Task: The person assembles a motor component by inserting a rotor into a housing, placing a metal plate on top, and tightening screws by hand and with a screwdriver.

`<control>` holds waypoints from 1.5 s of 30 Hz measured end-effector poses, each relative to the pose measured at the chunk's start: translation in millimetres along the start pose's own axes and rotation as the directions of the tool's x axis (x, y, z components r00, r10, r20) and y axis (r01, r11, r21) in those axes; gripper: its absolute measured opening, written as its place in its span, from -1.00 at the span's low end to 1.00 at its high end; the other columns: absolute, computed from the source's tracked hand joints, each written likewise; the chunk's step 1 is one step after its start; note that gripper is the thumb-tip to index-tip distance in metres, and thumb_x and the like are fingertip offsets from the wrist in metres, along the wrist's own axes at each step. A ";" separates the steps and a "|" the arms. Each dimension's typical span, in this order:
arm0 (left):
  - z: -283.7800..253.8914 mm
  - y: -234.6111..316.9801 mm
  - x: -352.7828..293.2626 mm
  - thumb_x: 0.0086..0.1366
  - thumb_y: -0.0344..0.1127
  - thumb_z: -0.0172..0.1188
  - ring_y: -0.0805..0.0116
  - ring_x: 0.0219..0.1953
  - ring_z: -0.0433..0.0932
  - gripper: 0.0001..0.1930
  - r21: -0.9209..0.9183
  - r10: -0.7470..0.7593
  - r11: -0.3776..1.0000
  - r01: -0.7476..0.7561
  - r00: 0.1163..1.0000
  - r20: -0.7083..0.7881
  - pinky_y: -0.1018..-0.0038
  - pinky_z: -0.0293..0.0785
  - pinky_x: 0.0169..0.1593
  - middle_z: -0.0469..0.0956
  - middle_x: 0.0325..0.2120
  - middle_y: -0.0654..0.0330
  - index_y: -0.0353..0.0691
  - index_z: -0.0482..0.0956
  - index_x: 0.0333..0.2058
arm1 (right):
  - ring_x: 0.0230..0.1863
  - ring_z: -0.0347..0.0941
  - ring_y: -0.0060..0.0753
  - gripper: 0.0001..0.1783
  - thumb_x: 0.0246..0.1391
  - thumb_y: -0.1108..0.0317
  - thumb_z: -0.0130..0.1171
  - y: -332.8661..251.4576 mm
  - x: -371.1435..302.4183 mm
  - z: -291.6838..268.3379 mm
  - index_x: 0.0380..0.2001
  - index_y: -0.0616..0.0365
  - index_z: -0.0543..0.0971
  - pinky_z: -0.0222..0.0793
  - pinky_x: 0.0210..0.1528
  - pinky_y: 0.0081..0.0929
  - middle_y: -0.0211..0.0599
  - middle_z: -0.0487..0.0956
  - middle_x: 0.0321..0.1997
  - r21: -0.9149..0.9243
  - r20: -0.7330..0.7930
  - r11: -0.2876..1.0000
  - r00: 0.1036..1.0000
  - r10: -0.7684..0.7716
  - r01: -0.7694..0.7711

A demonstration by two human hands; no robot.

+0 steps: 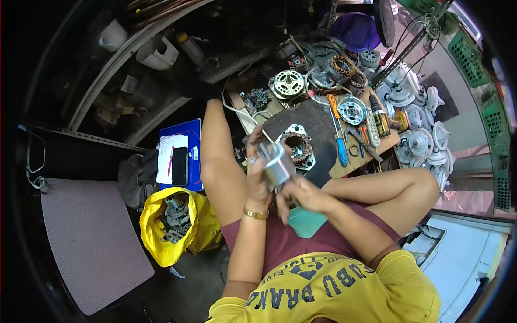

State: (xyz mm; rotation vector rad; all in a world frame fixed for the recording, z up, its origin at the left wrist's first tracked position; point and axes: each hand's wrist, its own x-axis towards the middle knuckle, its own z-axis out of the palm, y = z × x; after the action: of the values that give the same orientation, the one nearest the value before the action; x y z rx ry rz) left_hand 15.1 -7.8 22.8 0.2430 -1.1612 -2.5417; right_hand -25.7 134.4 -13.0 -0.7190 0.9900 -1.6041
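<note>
Above my lap, a silver cylindrical motor part (280,169) is gripped between both hands, slightly smeared by motion. My left hand (257,175) wraps round its left side with the fingers pointing up and away from me. At its lower right end, my right hand (306,194) has its fingers closed on the part. Just beyond lies a motor stator (297,147) with copper windings and a flat metal frame, resting on a dark round pad (320,129). A green sheet (307,222) lies on my lap under the right hand.
Right of the pad are screwdrivers (341,151), a drill (379,116) and pliers (365,142). Motor housings (290,86) stand behind, with white plastic parts (420,142) at far right. At left are a yellow bag (204,223) of metal parts and a phone (180,166) on a blue folder.
</note>
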 end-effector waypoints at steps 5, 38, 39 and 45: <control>-17.3 -10.7 -7.0 0.14 0.25 0.26 0.27 -0.28 0.47 -0.07 -0.405 0.121 0.914 -0.042 0.977 0.174 0.42 0.50 -0.19 0.47 -0.24 0.04 0.09 0.07 0.39 | -0.60 0.49 -0.40 -0.38 0.45 0.05 -0.26 -30.1 3.7 32.6 -0.51 0.28 0.55 0.39 -0.49 -0.47 -0.28 0.59 -0.63 0.122 0.099 0.987 0.990 0.096 -0.108; -39.5 -32.4 -9.0 0.36 0.11 0.02 0.21 -0.28 0.65 -0.37 -0.289 -0.077 0.957 -0.016 0.949 -0.305 0.36 0.67 -0.22 0.61 -0.25 -0.10 -0.18 0.24 0.25 | -0.48 0.60 -0.14 -0.57 0.42 0.06 -0.26 -1.4 4.3 -13.5 -0.16 0.23 0.42 0.52 -0.31 -0.34 0.08 0.60 -0.33 0.311 0.042 0.891 0.941 0.334 -0.331; -38.2 -31.5 -10.0 0.36 0.11 0.02 0.22 -0.28 0.65 -0.37 -0.220 -0.054 0.975 -0.017 0.949 -0.311 0.37 0.67 -0.23 0.61 -0.25 -0.10 -0.18 0.24 0.25 | -0.49 0.60 -0.21 -0.61 0.41 0.10 -0.20 -3.4 6.5 -11.2 -0.20 0.22 0.43 0.48 -0.35 -0.40 0.02 0.62 -0.36 0.222 0.008 0.920 0.944 0.329 -0.323; -31.1 -27.9 -9.4 0.38 0.11 0.01 0.28 -0.29 0.64 -0.36 -0.136 -0.042 0.991 -0.006 0.938 -0.343 0.43 0.65 -0.29 0.61 -0.24 -0.06 -0.17 0.21 0.27 | -0.45 0.61 -0.19 -0.56 0.41 0.11 -0.26 -1.0 -2.8 -20.3 -0.09 0.28 0.45 0.50 -0.31 -0.36 0.03 0.62 -0.32 0.365 0.030 0.874 0.942 0.334 -0.321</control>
State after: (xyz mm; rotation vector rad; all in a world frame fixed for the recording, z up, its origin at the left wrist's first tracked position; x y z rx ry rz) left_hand 26.5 -9.1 -18.5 0.6395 -0.8514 -2.4481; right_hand -42.7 142.0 -21.6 -0.2496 0.7569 -1.4450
